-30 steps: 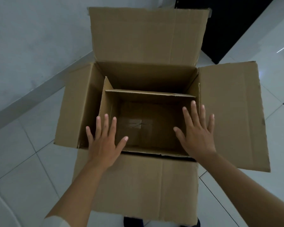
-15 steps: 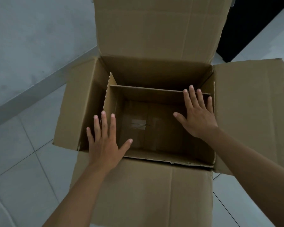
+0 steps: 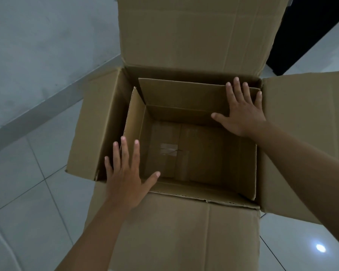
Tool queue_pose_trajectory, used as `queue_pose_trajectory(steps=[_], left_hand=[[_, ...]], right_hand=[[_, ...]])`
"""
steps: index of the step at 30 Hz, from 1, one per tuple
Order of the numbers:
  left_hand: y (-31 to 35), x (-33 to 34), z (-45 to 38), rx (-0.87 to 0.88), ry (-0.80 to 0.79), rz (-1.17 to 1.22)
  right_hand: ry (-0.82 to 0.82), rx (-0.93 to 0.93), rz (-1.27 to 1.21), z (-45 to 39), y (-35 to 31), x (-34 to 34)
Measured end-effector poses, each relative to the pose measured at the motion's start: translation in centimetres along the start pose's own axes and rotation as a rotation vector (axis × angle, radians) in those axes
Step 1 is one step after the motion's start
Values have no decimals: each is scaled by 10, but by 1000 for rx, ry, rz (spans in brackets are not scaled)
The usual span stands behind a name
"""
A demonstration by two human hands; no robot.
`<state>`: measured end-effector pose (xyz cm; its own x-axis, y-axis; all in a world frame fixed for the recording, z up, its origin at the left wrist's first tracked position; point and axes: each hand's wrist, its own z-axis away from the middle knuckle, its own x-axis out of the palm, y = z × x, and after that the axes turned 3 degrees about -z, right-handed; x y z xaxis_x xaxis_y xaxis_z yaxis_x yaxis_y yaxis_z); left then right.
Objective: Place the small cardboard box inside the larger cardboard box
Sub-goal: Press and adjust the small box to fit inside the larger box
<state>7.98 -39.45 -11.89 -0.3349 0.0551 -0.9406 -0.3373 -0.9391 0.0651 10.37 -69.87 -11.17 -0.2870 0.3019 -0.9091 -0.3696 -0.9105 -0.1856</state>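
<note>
Head view showed the small cardboard box [image 3: 194,149] seated inside the larger cardboard box [image 3: 98,122], both open-topped, on the tiled floor [image 3: 27,192]. Left hand [image 3: 125,178] lay flat at the near-left corner, fingers [image 3: 124,151] spread wide, holding nothing. Right hand [image 3: 243,114] pressed flat against the small box's far-right flap, fingers spread, grasping nothing.

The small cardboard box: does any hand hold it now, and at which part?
Neither grips it; both hands are open. The right hand lies on its far-right flap, the left hand near its left corner.
</note>
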Motion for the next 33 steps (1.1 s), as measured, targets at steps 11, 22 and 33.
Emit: queue_pose_trajectory(steps=[11, 22, 33], left_hand=[[-7, -24, 22, -12, -34, 39], [-14, -36, 23, 21, -39, -13], [-29, 3, 32, -21, -63, 101]], right_hand=[[85, -15, -5, 64, 10, 11], [166, 193, -203, 160, -18, 56], [265, 300, -236, 182, -25, 98]])
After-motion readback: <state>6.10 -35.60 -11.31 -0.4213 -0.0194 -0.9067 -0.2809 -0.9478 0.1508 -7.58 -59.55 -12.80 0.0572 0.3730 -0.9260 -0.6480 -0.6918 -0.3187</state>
